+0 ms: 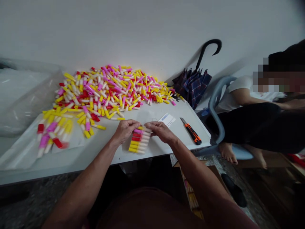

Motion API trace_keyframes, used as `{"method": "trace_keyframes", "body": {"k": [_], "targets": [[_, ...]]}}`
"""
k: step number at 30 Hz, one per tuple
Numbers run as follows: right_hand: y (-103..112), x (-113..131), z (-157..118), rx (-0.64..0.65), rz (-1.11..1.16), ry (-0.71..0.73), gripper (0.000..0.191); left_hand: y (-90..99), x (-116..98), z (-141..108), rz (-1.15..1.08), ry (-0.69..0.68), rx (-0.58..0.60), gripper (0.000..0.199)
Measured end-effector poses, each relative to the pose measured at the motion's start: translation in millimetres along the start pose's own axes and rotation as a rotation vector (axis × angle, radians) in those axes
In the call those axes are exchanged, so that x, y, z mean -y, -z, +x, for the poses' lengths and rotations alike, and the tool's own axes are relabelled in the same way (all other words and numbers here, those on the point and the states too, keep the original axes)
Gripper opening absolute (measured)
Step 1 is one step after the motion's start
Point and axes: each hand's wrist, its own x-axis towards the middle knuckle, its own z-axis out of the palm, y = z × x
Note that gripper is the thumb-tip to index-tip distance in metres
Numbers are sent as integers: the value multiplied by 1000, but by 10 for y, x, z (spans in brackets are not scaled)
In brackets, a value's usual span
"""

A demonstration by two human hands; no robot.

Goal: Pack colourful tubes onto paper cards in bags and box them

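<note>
Between my hands hangs a flat row of small capped tubes (pixel 138 143), white at one end with yellow, red or pink at the other. They look to be in a clear plastic sleeve, though blur hides its edges. My left hand (pixel 125 130) pinches the upper left corner of this pack. With closed fingers, my right hand (pixel 162 131) grips the upper right corner. Behind them, a big heap of loose tubes (pixel 107 89) in the same colours lies against the wall. A smaller group of tubes (pixel 56 130) sits on the table to the left, partly blurred.
An orange and black utility knife (pixel 192 132) and a white printed card (pixel 167 119) lie on the white table (pixel 100 152). Clear plastic bags (pixel 26 101) stand left. A folded umbrella (pixel 194 82) leans at the wall. Another person sits on a blue chair (pixel 218 108) to the right.
</note>
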Motion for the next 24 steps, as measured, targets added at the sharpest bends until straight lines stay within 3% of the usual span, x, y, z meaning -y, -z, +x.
{"method": "trace_keyframes", "body": {"k": [2,4,9,14,18,24], "targets": [[31,-44,22,43,-7,-18,38,15,56,12,34,-39,-25,43],[51,-94,56,33,-23,-5,36,35,76,22,5,7,-10,44],[68,-215,116,-10,-36,7,34,122,71,30,-125,243,200,51],[90,-286,104,77,16,15,36,157,128,50,-138,234,203,46],[116,-295,68,184,-3,40,39,157,193,48,-121,151,190,39],[153,-282,-44,227,-92,26,34,279,223,0,-105,216,341,35]]}}
